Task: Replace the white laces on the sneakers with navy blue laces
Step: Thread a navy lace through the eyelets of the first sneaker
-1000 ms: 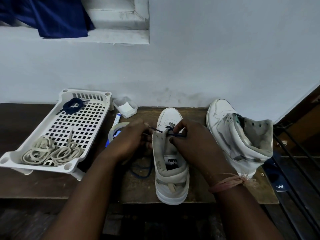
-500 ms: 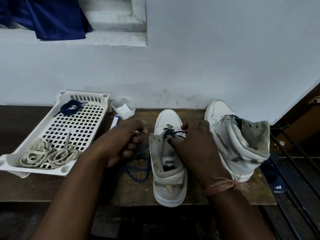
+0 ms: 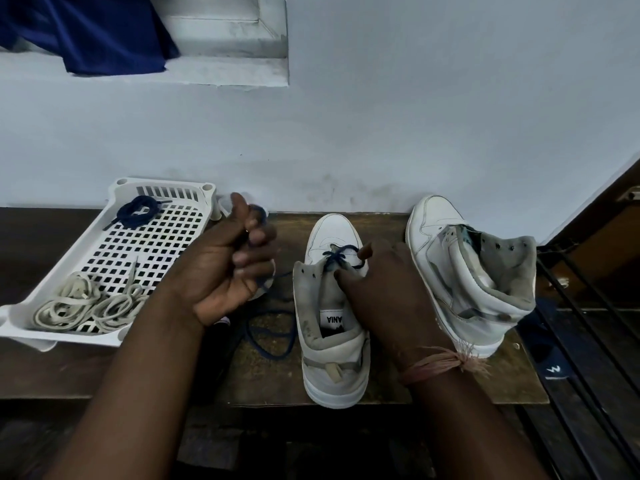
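Now navy lace [image 3: 334,257] between both hands.

A plain room in a home, where you work at a low wooden surface.

You face a painted, scuffed wall [image 3: 381,116] with a window ledge [image 3: 221,69] where a blue cloth [image 3: 86,32] hangs. A worn wooden table [image 3: 381,382] holds worn sneakers [image 3: 474,271] and a white plastic tray [image 3: 104,244]; dark metal bars [image 3: 581,323] stand at your right.
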A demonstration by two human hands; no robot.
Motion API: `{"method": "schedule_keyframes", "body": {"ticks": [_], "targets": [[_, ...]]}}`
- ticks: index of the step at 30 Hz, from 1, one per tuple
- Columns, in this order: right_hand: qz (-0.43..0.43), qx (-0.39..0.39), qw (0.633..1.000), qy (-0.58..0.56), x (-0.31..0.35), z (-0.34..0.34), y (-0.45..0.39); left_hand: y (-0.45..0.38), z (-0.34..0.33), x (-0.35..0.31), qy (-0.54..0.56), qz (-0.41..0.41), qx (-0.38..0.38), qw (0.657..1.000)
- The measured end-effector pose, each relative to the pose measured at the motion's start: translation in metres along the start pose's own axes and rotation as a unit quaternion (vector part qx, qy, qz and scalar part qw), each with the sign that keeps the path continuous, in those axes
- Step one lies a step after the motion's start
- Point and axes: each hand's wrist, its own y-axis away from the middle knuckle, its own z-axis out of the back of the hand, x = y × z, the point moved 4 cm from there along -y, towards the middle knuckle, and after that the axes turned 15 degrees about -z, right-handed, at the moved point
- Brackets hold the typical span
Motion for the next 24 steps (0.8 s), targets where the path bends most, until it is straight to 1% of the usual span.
{"method": "schedule_keyframes", "body": {"ticks": [1,2,3,4,5,6,7,9,10,12,13,15,16,18,19,20,21,22,23,24], "targets": [[0.000,-0.001,1.000,-0.003,-0.001,0.000,0.000,0.002,0.004,0.003,-0.061,0.045,-0.005,0.997],[-0.002,0.000,1.000,-0.008,-0.001,0.000,-0.001,0.004,0.011,0.007,-0.145,0.084,-0.019,0.986],[-0.005,0.003,1.000,-0.012,-0.002,0.000,-0.002,0.006,0.017,0.009,-0.238,0.116,-0.032,0.964],[-0.006,0.006,1.000,-0.015,-0.002,0.000,-0.002,0.009,0.023,0.009,-0.329,0.136,-0.034,0.934],[-0.005,0.007,1.000,-0.018,-0.002,0.000,-0.002,0.010,0.027,0.009,-0.408,0.146,-0.030,0.901],[-0.003,0.007,1.000,-0.020,-0.002,0.000,-0.002,0.012,0.029,0.008,-0.463,0.148,-0.028,0.873],[-0.002,0.008,1.000,-0.023,-0.001,0.000,-0.001,0.012,0.030,0.007,-0.494,0.144,-0.030,0.857],[-0.002,0.010,1.000,-0.027,0.000,0.000,-0.001,0.011,0.026,0.005,-0.507,0.123,-0.048,0.852],[-0.001,0.010,1.000,-0.026,0.000,-0.001,-0.001,0.008,0.026,0.003,-0.527,0.097,-0.056,0.843],[0.002,0.007,1.000,-0.026,0.000,-0.001,-0.001,0.002,0.023,-0.002,-0.595,0.039,-0.056,0.801],[0.003,0.004,1.000,-0.027,0.000,-0.001,0.000,0.001,0.020,-0.003,-0.608,0.032,-0.038,0.792],[0.005,0.000,1.000,-0.028,0.000,0.000,0.000,0.001,0.017,0.003,-0.591,0.072,0.016,0.803],[0.006,-0.001,1.000,-0.028,0.001,-0.001,0.000,0.003,0.016,0.007,-0.566,0.098,0.033,0.818],[0.008,-0.003,1.000,-0.027,0.001,-0.001,0.000,0.006,0.016,0.011,-0.503,0.122,0.020,0.855],[0.008,-0.004,1.000,-0.026,0.002,-0.001,0.000,0.005,0.018,0.011,-0.487,0.106,-0.004,0.867],[0.006,-0.005,1.000,-0.026,0.002,-0.001,0.000,0.000,0.021,0.009,-0.479,0.066,-0.033,0.875],[0.003,-0.005,1.000,-0.026,0.002,0.000,0.000,-0.004,0.023,0.003,-0.457,0.006,-0.065,0.887],[0.001,-0.003,1.000,-0.026,0.002,0.000,0.000,-0.007,0.026,-0.003,-0.398,-0.063,-0.096,0.910],[0.000,0.000,1.000,-0.026,0.002,0.000,0.000,-0.010,0.028,-0.010,-0.307,-0.124,-0.114,0.937],[0.000,0.002,1.000,-0.027,0.003,0.000,0.001,-0.012,0.029,-0.015,-0.223,-0.172,-0.110,0.953]]}}
